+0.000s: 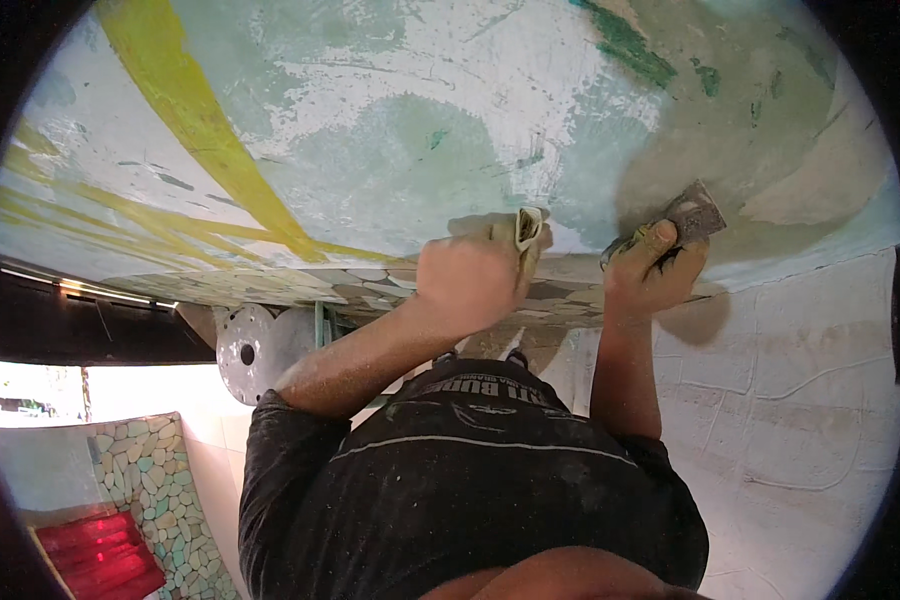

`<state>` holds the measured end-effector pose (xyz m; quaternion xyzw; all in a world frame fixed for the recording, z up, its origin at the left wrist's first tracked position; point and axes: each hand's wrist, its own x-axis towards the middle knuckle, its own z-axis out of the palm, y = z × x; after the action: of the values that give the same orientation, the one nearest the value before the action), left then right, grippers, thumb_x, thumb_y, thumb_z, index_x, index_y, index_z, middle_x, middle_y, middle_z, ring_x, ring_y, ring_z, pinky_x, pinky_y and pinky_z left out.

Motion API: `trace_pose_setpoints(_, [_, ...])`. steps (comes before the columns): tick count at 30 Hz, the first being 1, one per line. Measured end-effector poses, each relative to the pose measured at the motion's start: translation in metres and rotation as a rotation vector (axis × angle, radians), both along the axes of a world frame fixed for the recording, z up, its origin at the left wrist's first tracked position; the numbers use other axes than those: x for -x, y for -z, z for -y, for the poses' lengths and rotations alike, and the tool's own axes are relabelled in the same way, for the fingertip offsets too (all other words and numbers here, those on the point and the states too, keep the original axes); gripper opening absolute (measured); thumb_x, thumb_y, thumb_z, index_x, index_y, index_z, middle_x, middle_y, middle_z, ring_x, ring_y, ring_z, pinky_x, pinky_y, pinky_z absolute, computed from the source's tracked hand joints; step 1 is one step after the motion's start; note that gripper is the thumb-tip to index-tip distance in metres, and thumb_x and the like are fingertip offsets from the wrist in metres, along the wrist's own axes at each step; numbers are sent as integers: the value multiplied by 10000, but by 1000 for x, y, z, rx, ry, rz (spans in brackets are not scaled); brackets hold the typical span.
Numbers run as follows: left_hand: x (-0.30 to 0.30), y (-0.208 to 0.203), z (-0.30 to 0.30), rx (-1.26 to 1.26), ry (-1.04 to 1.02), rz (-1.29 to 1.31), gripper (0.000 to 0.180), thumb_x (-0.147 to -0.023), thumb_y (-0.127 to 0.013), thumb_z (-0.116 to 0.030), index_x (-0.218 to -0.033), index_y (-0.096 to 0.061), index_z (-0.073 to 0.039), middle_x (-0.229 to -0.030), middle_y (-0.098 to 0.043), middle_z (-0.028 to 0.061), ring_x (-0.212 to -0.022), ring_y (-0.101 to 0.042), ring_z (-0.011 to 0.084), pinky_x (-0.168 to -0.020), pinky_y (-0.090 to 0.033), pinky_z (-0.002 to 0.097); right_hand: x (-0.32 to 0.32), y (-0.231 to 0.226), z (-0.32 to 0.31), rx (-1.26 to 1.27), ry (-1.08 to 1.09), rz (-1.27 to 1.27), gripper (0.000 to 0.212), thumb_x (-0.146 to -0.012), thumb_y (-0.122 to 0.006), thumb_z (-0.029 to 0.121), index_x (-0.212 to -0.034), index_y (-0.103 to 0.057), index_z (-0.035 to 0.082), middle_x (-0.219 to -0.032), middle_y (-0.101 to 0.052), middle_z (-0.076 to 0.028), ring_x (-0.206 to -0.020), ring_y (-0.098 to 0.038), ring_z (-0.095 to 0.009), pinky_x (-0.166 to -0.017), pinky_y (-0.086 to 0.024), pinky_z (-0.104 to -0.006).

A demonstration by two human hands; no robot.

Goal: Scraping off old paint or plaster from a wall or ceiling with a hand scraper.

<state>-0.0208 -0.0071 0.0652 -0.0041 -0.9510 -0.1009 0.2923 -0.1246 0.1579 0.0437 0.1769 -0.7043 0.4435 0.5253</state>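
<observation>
My left hand point(470, 280) is closed around a folded piece of sandpaper point(528, 230), pale outside and darker within the fold. It is at the painted wall point(400, 150), beside a scuffed white patch; whether the sandpaper touches the wall is hard to tell. To the right, my right hand point(658, 270) grips a putty knife point(696, 212) with a flat, grey, stained blade. The blade points up and right, near a beige-grey area of the wall. Fingers hide most of its handle.
Yellow stripes point(210, 120) cross the wall's left side, and green marks point(630, 45) lie at upper right. A band of flat stones point(370, 290) runs along its base. Behind my left arm stands a grey rounded object with a hole point(250, 352). A red cloth-like item point(100, 555) is at lower left.
</observation>
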Motion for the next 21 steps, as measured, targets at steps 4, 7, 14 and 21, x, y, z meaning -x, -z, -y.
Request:
trace_pose_setpoints(4, [12,-54,7,-1,33,-271,328,-880,-622,-384,-783,-582,-73,-546,-559,120,-433,-586,287,-366,-460,401,4,-2,-4,-62,40,-76,263,-983,-513,214,-839,-492,-5,-749,-502,-125,-621,-497,-260,-542,-393,-370])
trace_pose_setpoints(7, [13,-78,4,-26,-42,-303,334,-885,-611,-382,-782,-571,-67,-547,-560,121,-441,-595,284,-386,-476,408,2,7,-9,23,34,32,339,-995,-508,304,-997,-582,-27,-887,-589,-132,-741,-574,-222,-651,-460,-316])
trace_pose_setpoints(14, [0,-10,-3,-27,-24,163,394,-890,-628,-357,-1044,-613,6,-642,-611,172,-456,-592,314,-401,-461,391,0,-5,2,19,-16,-32,344,-989,-520,310,-975,-576,-29,-846,-590,-118,-712,-573,-215,-635,-459,-313])
trace_pose_setpoints(21, [1,-68,11,-22,-55,-156,394,-880,-636,-343,-1046,-610,13,-641,-605,174,-456,-594,304,-399,-455,393,4,9,-8,-1,27,8,336,-985,-530,300,-974,-576,-33,-865,-599,-137,-717,-581,-233,-645,-466,-323])
